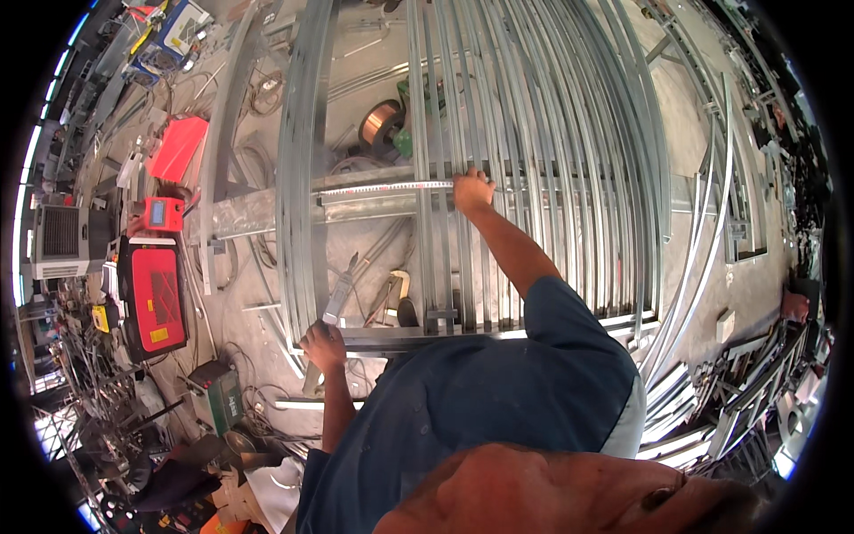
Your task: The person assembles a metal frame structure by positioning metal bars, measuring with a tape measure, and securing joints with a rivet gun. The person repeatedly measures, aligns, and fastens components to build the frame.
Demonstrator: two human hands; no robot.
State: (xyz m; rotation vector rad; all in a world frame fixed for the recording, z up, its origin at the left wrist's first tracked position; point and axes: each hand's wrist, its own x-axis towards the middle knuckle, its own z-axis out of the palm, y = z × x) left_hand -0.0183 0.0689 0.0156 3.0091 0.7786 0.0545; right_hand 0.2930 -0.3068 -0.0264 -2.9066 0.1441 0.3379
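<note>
One tape-measure blade (384,188), likely light, springy and thin-edged, is best held where the right hand (474,191) clamps it; whether the left hand (322,346) grips is unclear.

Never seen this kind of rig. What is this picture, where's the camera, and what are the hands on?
There's no robot here: it's a person working bare-handed. The single view comes from a fisheye camera on their head, looking down, so straight edges bend toward the rim.

Below is a metal frame, with long, narrow metal bars lying side by side. The right hand is at the near end of a tape measure stretched toward the frame's left side; its exact grip is unclear. The left hand is at the frame's lower-left corner; what it grips is unclear.

Through the gaps you see a spool of copper-coloured wire. A red-and-black case stands off to the left.
</note>
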